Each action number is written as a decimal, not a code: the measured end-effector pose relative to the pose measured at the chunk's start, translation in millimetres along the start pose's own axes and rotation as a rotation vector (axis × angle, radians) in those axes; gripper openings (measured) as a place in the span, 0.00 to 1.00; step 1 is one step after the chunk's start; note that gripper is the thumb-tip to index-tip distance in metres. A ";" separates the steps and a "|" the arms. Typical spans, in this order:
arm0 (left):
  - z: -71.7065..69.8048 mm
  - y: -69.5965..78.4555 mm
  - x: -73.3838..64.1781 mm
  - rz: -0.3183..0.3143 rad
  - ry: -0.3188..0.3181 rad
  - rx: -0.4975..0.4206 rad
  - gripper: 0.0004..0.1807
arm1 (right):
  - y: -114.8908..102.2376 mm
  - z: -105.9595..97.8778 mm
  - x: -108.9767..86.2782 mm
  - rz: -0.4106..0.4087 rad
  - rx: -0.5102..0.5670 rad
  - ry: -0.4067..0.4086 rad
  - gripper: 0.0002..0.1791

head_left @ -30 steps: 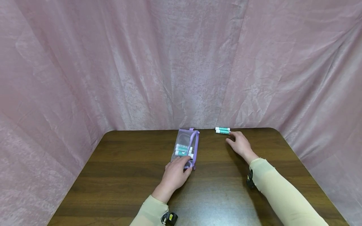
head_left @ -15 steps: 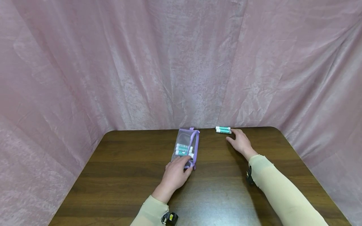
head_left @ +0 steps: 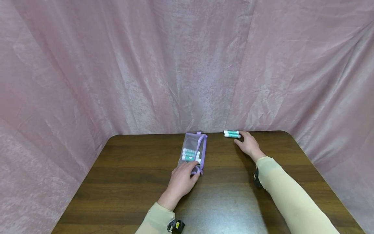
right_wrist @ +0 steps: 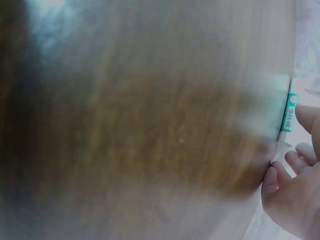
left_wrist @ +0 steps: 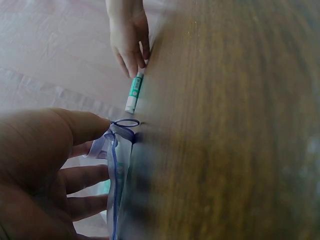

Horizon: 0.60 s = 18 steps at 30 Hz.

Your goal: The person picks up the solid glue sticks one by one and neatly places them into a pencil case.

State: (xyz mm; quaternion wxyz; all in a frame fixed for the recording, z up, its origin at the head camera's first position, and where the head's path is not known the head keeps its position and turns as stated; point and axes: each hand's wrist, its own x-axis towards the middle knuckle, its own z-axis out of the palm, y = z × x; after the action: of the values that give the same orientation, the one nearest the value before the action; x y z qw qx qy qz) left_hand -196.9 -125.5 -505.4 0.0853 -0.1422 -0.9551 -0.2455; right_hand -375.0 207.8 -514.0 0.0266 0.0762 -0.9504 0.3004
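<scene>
A mesh pouch [head_left: 191,142] with purple zip trim lies on the table, several white tubes with green labels [head_left: 190,152], like glue sticks, showing through it. My left hand [head_left: 181,179] rests on its near end, fingers extended over the mesh. In the left wrist view the thumb is at the corner by the zipper pull [left_wrist: 126,122]. Two similar glue sticks [head_left: 232,136] lie side by side at the table's back edge. My right hand [head_left: 248,145] is at their right end, forefinger at the far stick and thumb apart, closer to me.
The brown wooden table [head_left: 131,182] has rounded far corners. Pink velvety curtain [head_left: 187,65] hangs right behind its back edge and along both sides. Light shines off the tabletop between the two forearms.
My right forefinger has shifted slightly away from me, from the near glue stick's end to the far one's. My left hand stays on the pouch.
</scene>
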 end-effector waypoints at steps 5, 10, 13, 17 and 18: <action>0.6 -0.6 0.4 -0.014 -0.023 -0.006 0.24 | -2.0 -0.6 1.8 -0.011 -0.006 -0.007 0.36; 0.3 -1.2 1.5 -0.016 -0.022 -0.006 0.23 | -4.6 -2.7 4.4 -0.033 -0.013 -0.008 0.36; 0.5 -1.4 1.6 -0.016 -0.025 -0.005 0.23 | -4.6 -3.6 5.9 -0.024 -0.023 -0.031 0.36; 0.6 -1.4 1.7 -0.016 -0.024 -0.001 0.23 | -4.4 -3.8 7.9 -0.016 -0.037 -0.052 0.36; 0.5 -1.3 1.8 -0.015 -0.022 0.000 0.23 | -4.5 -3.9 8.4 -0.017 -0.041 -0.054 0.37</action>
State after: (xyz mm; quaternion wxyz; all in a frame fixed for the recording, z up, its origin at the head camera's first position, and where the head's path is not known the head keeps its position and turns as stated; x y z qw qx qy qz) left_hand -199.1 -126.0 -506.0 0.0728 -0.1379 -0.9571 -0.2443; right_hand -382.6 205.3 -507.5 0.0050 0.0918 -0.9560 0.2785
